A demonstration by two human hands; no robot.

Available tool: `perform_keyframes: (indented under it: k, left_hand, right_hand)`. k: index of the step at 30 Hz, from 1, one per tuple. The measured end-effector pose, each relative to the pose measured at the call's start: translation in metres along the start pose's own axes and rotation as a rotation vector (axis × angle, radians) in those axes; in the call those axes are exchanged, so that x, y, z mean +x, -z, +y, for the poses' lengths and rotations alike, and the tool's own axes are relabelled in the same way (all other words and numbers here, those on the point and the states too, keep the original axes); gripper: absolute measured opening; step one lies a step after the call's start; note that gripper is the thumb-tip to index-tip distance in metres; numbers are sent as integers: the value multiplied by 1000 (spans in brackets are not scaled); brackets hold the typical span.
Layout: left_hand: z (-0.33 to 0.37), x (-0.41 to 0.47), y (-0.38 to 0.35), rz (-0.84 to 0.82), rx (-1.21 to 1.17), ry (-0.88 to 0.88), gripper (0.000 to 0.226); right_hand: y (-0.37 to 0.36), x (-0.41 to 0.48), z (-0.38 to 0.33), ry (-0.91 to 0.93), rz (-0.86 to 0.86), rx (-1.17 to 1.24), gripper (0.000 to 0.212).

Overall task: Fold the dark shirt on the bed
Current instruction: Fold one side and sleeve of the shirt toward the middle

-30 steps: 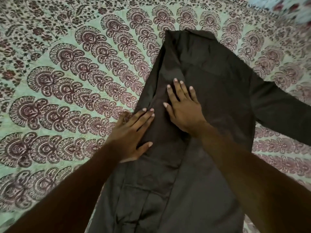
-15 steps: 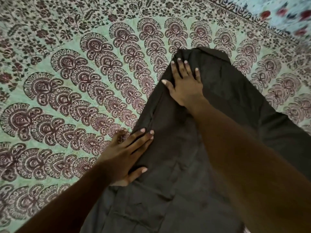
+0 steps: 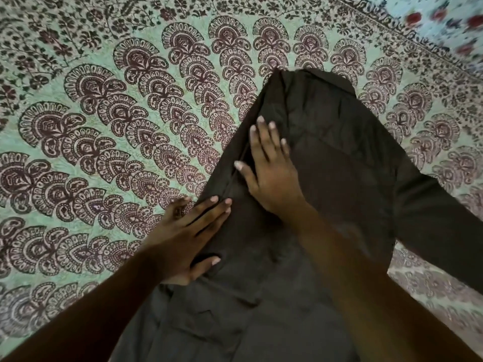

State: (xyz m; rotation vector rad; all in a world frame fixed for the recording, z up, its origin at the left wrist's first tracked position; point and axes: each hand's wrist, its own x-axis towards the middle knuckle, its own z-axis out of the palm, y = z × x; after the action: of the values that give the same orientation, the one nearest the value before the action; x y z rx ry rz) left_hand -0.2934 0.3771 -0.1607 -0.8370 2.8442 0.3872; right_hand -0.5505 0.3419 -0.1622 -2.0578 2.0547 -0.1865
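Note:
The dark shirt (image 3: pixel 339 158) lies flat on the bed, collar end away from me, its left side folded inward along a straight edge. One sleeve (image 3: pixel 439 220) stretches out to the right. My left hand (image 3: pixel 188 236) presses flat on the folded left edge, fingers straight, partly on the bedspread. My right hand (image 3: pixel 271 173) lies flat on the folded panel higher up, fingers spread and pointing toward the collar.
A green bedspread (image 3: pixel 104 126) with dark red paisley fans covers the bed all around the shirt. A pale blue floral cloth (image 3: pixel 444 19) shows at the top right corner.
My right hand slid up to the collar end half a second ago and has come back down the folded panel. My left hand has stayed pressed on the left edge.

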Motion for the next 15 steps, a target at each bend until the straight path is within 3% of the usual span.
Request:
perform_keyframes:
  k: [3,7,9,12,15]
  left_hand:
    - [1,1,1,-4,24,-7,95]
    - [2,0,1,-9,34,-2,96]
    - [2,0,2,-18,38,0,96]
    - [3,1,3,-22,53,4,96]
    - [2,2,3,-4,67,4,95]
  right_hand:
    - [-10,-28,20,40,-80,-47,76]
    - [6,-9,48,-227,-117,-89,74]
    - [10,-8,42,-262,-90,-122,75]
    - [2,-41,5,-88,-26,-153,76]
    - [-9,-96,-13,23,-94,-166,77]
